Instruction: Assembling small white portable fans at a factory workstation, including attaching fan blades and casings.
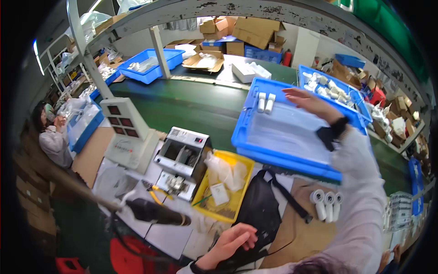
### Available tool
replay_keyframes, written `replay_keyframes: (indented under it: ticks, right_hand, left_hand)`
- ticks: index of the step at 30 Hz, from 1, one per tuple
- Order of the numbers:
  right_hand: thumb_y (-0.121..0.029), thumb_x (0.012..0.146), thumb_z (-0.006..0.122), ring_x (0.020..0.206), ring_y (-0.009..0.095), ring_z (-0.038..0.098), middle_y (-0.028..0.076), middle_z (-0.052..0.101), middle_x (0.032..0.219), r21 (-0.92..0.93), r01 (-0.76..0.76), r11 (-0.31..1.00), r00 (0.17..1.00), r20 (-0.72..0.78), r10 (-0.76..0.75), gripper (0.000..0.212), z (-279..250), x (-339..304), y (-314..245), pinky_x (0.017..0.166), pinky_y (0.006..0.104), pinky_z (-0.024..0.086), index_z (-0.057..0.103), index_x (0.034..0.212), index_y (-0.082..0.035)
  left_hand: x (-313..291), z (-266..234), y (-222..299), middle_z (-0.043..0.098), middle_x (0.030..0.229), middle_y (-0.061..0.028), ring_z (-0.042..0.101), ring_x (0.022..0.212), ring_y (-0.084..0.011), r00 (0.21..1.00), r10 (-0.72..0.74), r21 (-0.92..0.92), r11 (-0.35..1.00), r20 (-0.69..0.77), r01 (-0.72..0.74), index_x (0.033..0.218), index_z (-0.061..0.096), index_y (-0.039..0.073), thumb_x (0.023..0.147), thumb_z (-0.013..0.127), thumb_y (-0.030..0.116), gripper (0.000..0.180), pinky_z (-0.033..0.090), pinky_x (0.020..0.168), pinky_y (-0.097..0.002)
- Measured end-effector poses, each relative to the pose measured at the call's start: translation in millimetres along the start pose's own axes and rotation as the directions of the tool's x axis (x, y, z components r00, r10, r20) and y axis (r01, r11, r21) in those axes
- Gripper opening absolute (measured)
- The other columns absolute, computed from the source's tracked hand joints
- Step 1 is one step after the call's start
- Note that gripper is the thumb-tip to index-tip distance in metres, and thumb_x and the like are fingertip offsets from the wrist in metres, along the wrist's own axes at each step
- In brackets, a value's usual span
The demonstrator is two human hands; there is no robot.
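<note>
My right hand [312, 104] reaches over a large blue tray [283, 153], its fingers stretched out and nothing visible in them. Two white cylindrical pieces [265, 103] stand side by side in the tray, just left of those fingertips. Low in the middle, my left hand [233, 243] hovers by a black bag [256, 210]; its fingers are loosely bent and nothing shows between them. Three white handheld parts with round heads [329, 199] lie in a row on brown cardboard [299, 228], beside my right forearm.
A yellow bin [243, 165] with plastic bags stands by a metal-cased machine [184, 150] and a white display box [130, 137]. Behind runs a green conveyor [200, 107]. Another blue tray [315, 72] holds several white parts. A dark-handled hanging tool [157, 212] juts in; a person [54, 137] sits far left.
</note>
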State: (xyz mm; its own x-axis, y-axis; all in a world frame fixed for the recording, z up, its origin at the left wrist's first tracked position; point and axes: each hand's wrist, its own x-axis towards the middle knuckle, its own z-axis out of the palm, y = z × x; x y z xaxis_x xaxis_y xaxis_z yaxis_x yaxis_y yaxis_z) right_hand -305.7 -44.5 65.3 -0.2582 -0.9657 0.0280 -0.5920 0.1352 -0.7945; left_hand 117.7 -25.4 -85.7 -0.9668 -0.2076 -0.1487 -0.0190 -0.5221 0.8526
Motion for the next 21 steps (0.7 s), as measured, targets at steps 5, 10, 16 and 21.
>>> replay_keyframes:
  ticks: [5,10,16,21]
  right_hand:
    - [-0.025,0.091,0.047,0.100,0.015,0.054,0.008,0.058,0.107,0.120,0.056,0.991,0.995,-0.083,-0.046,0.040,12,-191,-98,0.086,0.0279,0.041,0.046,0.124,-0.004]
    - [-0.023,0.086,0.053,0.092,0.016,0.058,0.010,0.061,0.096,0.109,-0.022,0.994,0.963,-0.264,0.051,0.044,39,-342,-89,0.078,0.0294,0.045,0.046,0.124,-0.003]
    - [-0.020,0.079,0.061,0.087,0.031,0.056,0.017,0.055,0.103,-0.543,-0.501,0.673,0.841,-0.490,0.231,0.048,84,-413,28,0.078,0.0371,0.045,0.046,0.123,-0.007]
    - [-0.023,0.076,0.063,0.093,0.034,0.053,0.018,0.052,0.103,-0.470,-0.432,0.770,0.858,-0.478,0.189,0.048,117,-399,69,0.080,0.0391,0.044,0.048,0.118,-0.005]
  left_hand:
    - [0,15,11,0.059,0.089,-0.0046,0.055,0.080,-0.0077,0.999,0.029,0.278,0.960,0.041,-0.039,0.109,0.051,0.002,0.091,0.048,0.010,0.020,0.045,0.067,-0.0207]
    - [-6,35,22,0.059,0.089,-0.0057,0.055,0.082,-0.0086,0.991,-0.026,0.455,0.890,0.128,-0.035,0.107,0.052,0.001,0.088,0.052,0.006,0.020,0.045,0.069,-0.0214]
    - [13,90,18,0.058,0.088,-0.0055,0.056,0.081,-0.0108,0.934,-0.025,0.677,0.696,0.357,-0.240,0.111,0.050,0.000,0.086,0.051,0.005,0.026,0.045,0.070,-0.0227]
    - [-7,127,5,0.058,0.088,-0.0067,0.056,0.080,-0.0136,0.922,-0.080,0.807,0.518,0.378,-0.285,0.112,0.050,0.001,0.082,0.057,0.006,0.031,0.045,0.069,-0.0246]
